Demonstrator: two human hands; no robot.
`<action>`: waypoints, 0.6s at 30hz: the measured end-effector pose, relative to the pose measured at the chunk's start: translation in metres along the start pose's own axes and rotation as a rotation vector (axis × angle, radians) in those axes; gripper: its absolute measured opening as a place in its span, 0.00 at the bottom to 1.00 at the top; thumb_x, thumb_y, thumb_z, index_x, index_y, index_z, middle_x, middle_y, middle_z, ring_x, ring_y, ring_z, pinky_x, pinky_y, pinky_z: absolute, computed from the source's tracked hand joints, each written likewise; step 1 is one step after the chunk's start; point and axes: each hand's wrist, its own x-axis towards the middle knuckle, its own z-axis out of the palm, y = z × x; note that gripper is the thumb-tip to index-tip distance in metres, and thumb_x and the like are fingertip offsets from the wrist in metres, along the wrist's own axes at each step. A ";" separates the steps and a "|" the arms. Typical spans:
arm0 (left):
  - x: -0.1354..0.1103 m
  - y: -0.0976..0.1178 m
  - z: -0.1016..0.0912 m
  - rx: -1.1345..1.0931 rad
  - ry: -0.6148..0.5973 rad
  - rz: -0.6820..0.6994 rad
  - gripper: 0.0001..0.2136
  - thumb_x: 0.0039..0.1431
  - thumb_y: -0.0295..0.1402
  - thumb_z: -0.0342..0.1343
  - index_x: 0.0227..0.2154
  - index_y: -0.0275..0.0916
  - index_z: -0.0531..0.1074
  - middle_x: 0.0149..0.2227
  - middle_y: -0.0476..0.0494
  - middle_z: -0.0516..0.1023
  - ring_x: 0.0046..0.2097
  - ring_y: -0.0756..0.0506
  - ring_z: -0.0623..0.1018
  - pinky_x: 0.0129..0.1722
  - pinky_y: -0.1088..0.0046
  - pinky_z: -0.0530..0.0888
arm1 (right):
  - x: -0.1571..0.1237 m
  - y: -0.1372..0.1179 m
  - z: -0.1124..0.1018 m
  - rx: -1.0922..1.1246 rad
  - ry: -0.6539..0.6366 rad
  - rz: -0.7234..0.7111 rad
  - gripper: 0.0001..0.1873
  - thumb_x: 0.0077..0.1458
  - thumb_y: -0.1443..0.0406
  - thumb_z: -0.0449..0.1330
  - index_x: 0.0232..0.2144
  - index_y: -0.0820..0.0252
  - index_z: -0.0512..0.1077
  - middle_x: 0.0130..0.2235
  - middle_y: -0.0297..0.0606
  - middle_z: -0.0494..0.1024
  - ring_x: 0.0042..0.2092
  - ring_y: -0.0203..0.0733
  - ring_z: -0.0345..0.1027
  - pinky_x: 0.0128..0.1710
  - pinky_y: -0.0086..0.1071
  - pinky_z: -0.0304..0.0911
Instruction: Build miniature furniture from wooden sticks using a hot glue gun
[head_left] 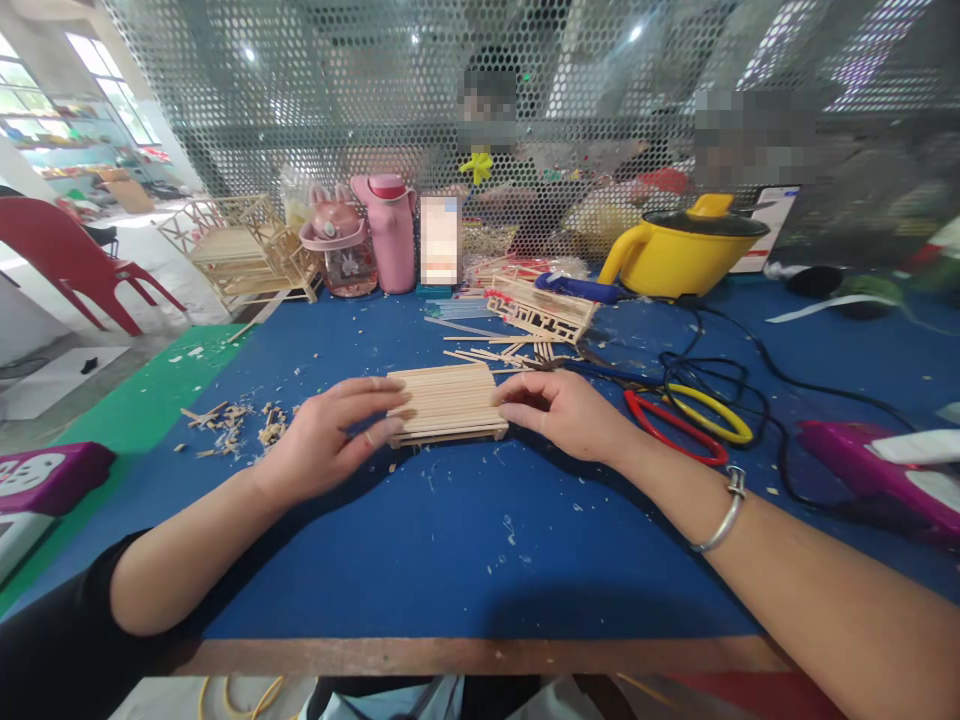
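Head view. I have the stick platform (444,400) mid-way along the blue tabletop (450,560), between both hands. Left hand (322,430): at its 9 o'clock end, thumb and fingers half-curled. Right hand (559,408): at its 3 o'clock end, likewise curled. Whether either grip actually clasps it, I cannot tell. Wood scraps (229,428) lie toward 9 o'clock; yellow pot (679,258), 2 o'clock.

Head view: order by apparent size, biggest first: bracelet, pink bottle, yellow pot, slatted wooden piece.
1. Yellow pot
2. Slatted wooden piece
3. Pink bottle
4. Bracelet

Apparent size only: the wooden piece is nearer the camera than the pot and bottle, so their true order is unsure.
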 end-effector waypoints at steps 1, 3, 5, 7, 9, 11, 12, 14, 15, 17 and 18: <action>0.000 0.001 -0.002 0.005 0.052 -0.091 0.15 0.60 0.39 0.51 0.46 0.39 0.75 0.44 0.40 0.78 0.45 0.43 0.76 0.46 0.69 0.70 | 0.000 0.000 -0.001 0.026 0.003 0.005 0.11 0.52 0.60 0.59 0.37 0.58 0.73 0.28 0.32 0.74 0.29 0.35 0.65 0.31 0.30 0.61; 0.000 0.003 -0.006 0.009 0.094 -0.266 0.19 0.59 0.42 0.51 0.49 0.38 0.72 0.36 0.43 0.79 0.35 0.45 0.76 0.37 0.71 0.70 | -0.001 0.001 -0.003 0.073 0.000 0.023 0.15 0.53 0.60 0.58 0.43 0.58 0.69 0.27 0.31 0.73 0.28 0.35 0.65 0.29 0.30 0.60; -0.001 0.002 -0.007 -0.039 0.034 -0.370 0.21 0.57 0.45 0.52 0.49 0.37 0.71 0.29 0.47 0.78 0.27 0.47 0.72 0.29 0.73 0.68 | -0.002 0.001 -0.003 0.086 -0.027 0.038 0.17 0.53 0.59 0.58 0.45 0.58 0.66 0.28 0.31 0.74 0.28 0.36 0.66 0.29 0.31 0.61; -0.001 0.001 -0.006 -0.127 -0.052 -0.411 0.23 0.55 0.45 0.55 0.50 0.37 0.70 0.30 0.47 0.78 0.26 0.48 0.71 0.28 0.73 0.67 | -0.003 0.002 -0.002 0.079 -0.058 0.038 0.18 0.51 0.60 0.59 0.45 0.57 0.64 0.29 0.32 0.74 0.30 0.37 0.68 0.30 0.31 0.62; -0.001 0.000 -0.003 -0.246 -0.105 -0.446 0.26 0.53 0.45 0.57 0.52 0.37 0.67 0.33 0.45 0.79 0.30 0.46 0.74 0.30 0.71 0.68 | -0.003 0.001 0.000 0.089 -0.069 0.031 0.19 0.50 0.61 0.60 0.44 0.57 0.64 0.29 0.32 0.74 0.30 0.38 0.69 0.30 0.32 0.63; 0.000 0.000 -0.002 -0.407 -0.116 -0.500 0.29 0.51 0.43 0.60 0.54 0.36 0.64 0.35 0.43 0.79 0.33 0.45 0.76 0.34 0.69 0.70 | -0.004 0.000 0.002 0.119 -0.044 0.019 0.19 0.50 0.61 0.60 0.45 0.57 0.64 0.30 0.32 0.73 0.31 0.38 0.70 0.32 0.33 0.64; 0.001 0.001 -0.001 -0.501 -0.098 -0.529 0.30 0.50 0.42 0.61 0.54 0.36 0.63 0.35 0.43 0.79 0.35 0.45 0.76 0.36 0.69 0.70 | -0.004 -0.001 0.002 0.138 -0.017 0.011 0.19 0.50 0.62 0.60 0.45 0.56 0.64 0.30 0.32 0.73 0.31 0.38 0.70 0.33 0.33 0.64; 0.003 0.002 -0.002 -0.659 -0.043 -0.582 0.29 0.49 0.41 0.63 0.53 0.35 0.63 0.34 0.44 0.79 0.35 0.46 0.76 0.37 0.70 0.69 | -0.004 -0.003 0.003 0.175 0.047 0.000 0.18 0.50 0.61 0.60 0.45 0.56 0.65 0.30 0.32 0.73 0.31 0.37 0.69 0.33 0.32 0.64; 0.003 0.003 -0.003 -0.709 -0.010 -0.604 0.29 0.49 0.40 0.63 0.52 0.35 0.64 0.32 0.46 0.78 0.33 0.48 0.76 0.35 0.72 0.69 | -0.004 -0.004 0.003 0.186 0.081 0.001 0.18 0.51 0.61 0.60 0.44 0.56 0.65 0.30 0.32 0.73 0.30 0.36 0.68 0.32 0.31 0.63; 0.005 0.005 -0.005 -0.750 0.039 -0.635 0.28 0.48 0.42 0.64 0.50 0.35 0.66 0.26 0.51 0.75 0.27 0.51 0.72 0.29 0.74 0.66 | -0.004 -0.007 0.003 0.192 0.135 0.014 0.16 0.52 0.60 0.59 0.43 0.56 0.67 0.28 0.31 0.73 0.27 0.34 0.65 0.27 0.29 0.60; 0.005 0.006 -0.005 -0.755 0.056 -0.643 0.27 0.48 0.43 0.64 0.49 0.35 0.67 0.24 0.53 0.72 0.25 0.52 0.69 0.27 0.75 0.64 | -0.004 -0.009 0.003 0.191 0.155 0.023 0.15 0.52 0.59 0.59 0.43 0.56 0.67 0.27 0.31 0.73 0.26 0.34 0.63 0.25 0.29 0.58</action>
